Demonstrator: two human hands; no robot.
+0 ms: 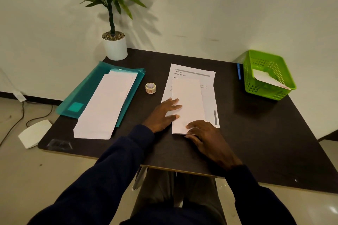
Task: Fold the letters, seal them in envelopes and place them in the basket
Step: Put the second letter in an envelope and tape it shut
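Left hand (164,113) lies flat, fingers straight, on the left edge of the folded letter (188,104); right hand (206,139) bends fingertips onto its near corner, grip unclear. Bare table (247,124) runs rightward to the green basket (263,91) at the far-right edge.

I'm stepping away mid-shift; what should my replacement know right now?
Left hand presses flat on the folded letter, which lies on the printed sheets. Right hand rests on its near end; grip unclear.
Envelopes lie on the teal folder, sticker roll between the piles.
Done: one envelope in the green basket.
To do: envelope this letter, seal, basket it; then the remaining sheets.
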